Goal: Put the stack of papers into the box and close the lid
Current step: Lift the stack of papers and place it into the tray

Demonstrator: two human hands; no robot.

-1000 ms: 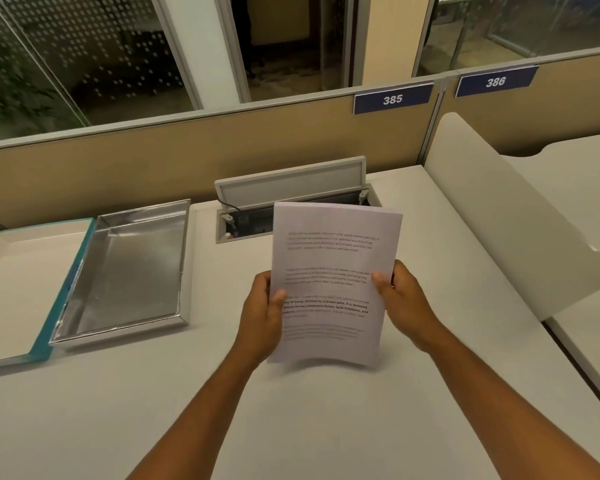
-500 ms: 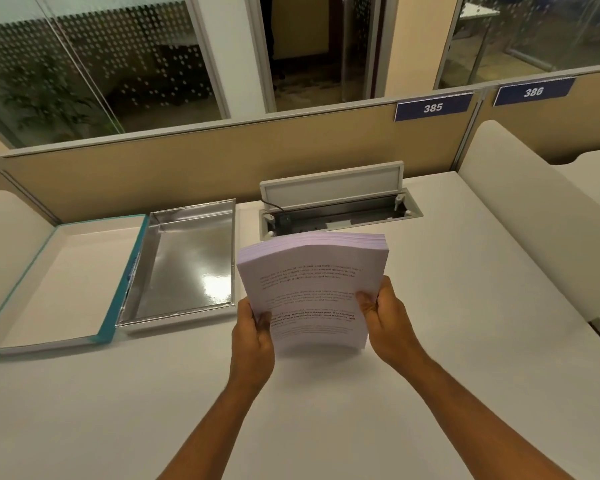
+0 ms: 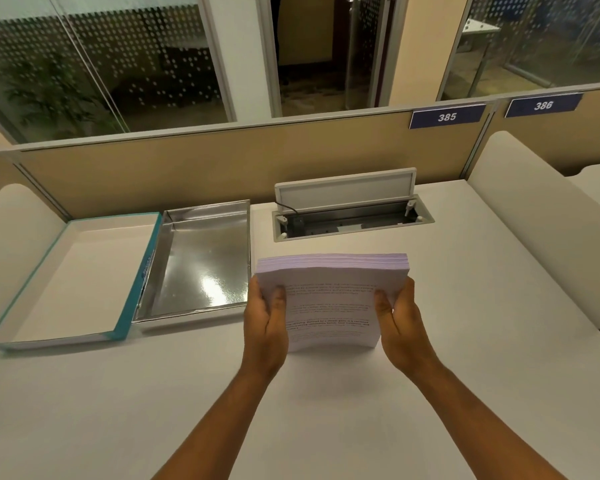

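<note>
A thick stack of printed white papers (image 3: 331, 299) is held above the desk, tilted with its top edge away from me. My left hand (image 3: 265, 323) grips its left edge and my right hand (image 3: 400, 323) grips its right edge, thumbs on the top sheet. To the left lies the open box (image 3: 201, 261), shallow and lined in shiny silver, with nothing in it. Its lid (image 3: 73, 278), white inside with a teal rim, lies upside down beside the box on the far left. The stack hangs just right of the box's right wall.
An open cable hatch (image 3: 350, 216) with a raised flap sits in the desk behind the papers. A beige partition (image 3: 222, 168) runs along the back. Curved white dividers (image 3: 541, 220) stand at the right and left sides of the white desk (image 3: 326, 410).
The stack has tipped from upright to nearly flat and dropped lower toward the desk. My view has swung left, bringing the box and lid closer to centre.
</note>
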